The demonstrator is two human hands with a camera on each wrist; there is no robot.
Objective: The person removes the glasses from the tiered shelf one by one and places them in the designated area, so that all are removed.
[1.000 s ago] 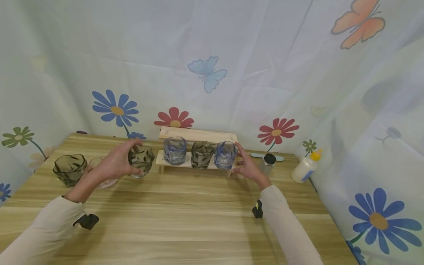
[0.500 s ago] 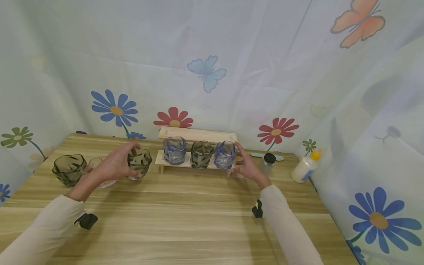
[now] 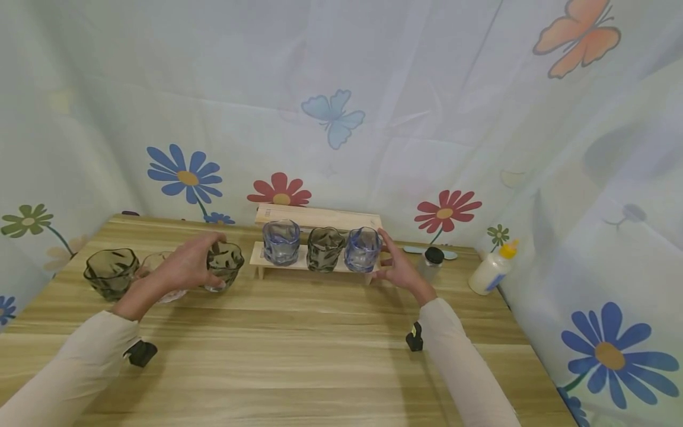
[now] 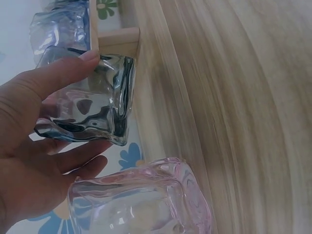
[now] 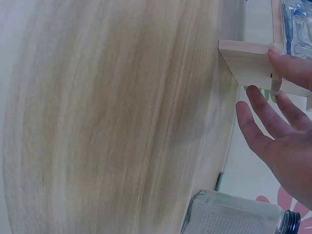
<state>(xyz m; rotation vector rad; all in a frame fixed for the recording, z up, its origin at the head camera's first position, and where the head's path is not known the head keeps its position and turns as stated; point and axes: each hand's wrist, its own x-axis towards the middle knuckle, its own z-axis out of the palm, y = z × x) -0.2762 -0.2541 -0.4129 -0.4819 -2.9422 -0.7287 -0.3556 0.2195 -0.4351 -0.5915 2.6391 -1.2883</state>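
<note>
Shifts dark glass (image 3: 229, 262) slightly left and down, away from wooden stand (image 3: 258, 256) toward pink glass (image 4: 139, 204). Grips it between them in left hand (image 3: 184, 267); touches stand's end with right hand (image 3: 398, 268), hold unclear.

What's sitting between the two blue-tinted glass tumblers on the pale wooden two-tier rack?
One smoky grey-green glass tumbler stands between them on the rack's lower shelf; the head view shows it.

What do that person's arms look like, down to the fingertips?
Long, plain, cream cloth sleeves cover both arms. Small, black, blocky gadgets sit by the cuffs; the right gadget shows yellow. The left grip and right grip are bare.
</note>
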